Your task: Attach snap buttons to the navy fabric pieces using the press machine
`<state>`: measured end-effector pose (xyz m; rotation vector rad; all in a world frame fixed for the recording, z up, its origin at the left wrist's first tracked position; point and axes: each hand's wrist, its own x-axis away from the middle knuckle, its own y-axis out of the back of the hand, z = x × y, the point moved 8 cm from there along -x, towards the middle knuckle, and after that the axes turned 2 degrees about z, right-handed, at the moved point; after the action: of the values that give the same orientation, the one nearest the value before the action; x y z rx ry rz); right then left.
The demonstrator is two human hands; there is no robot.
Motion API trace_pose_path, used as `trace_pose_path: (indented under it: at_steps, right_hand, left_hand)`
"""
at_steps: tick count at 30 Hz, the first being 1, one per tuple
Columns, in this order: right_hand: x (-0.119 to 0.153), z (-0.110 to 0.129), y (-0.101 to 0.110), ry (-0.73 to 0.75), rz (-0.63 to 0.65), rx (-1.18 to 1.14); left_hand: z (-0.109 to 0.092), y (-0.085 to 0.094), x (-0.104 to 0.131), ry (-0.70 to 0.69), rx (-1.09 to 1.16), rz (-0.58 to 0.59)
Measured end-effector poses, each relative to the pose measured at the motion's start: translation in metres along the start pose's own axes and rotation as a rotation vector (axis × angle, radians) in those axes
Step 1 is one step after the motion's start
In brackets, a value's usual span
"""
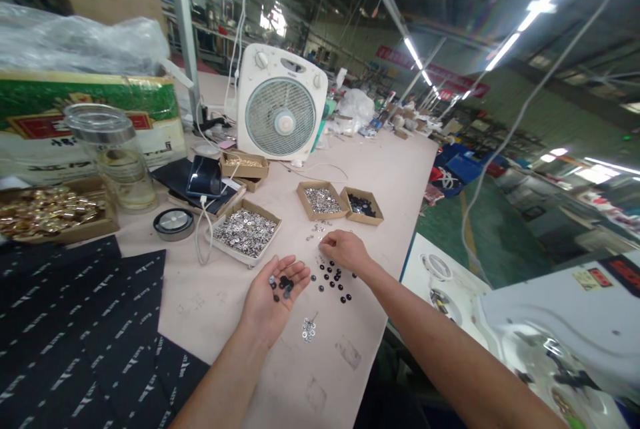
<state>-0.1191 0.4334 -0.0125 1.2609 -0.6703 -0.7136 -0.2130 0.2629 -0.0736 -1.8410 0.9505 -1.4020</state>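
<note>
My left hand is palm up, its fingers slightly curled, and several small black button caps rest in it. A grey piece lies among them. Over the table, my right hand is closed in a pinch above small silver metal pieces; whatever its fingertips hold is hidden. More black button caps are scattered on the table just below that hand. A cluster of silver ring-like pieces lies nearer me. Beyond the hands sit a cardboard tray of silver pieces and a cardboard tray of black pieces.
Left of my hands stands a larger tray of silver pieces, beside a phone on a white cable. A box fan, a glass jar and black printed sheets are around. White machine at right.
</note>
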Motion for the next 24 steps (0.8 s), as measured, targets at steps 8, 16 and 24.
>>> trace_pose_path:
  at_steps: [8,16,24]
  right_hand:
    - [-0.007,0.020,-0.007,0.046,0.004,0.003]
    - [-0.003,-0.005,0.015,-0.062,-0.013,-0.093]
    - [0.006,0.001,-0.006,-0.024,0.029,-0.012]
  left_hand:
    - [-0.001,0.000,-0.001,-0.014,0.009,0.016]
    - [-0.001,0.001,-0.002,-0.005,0.007,0.020]
    - [0.000,-0.001,0.002,-0.001,0.001,0.006]
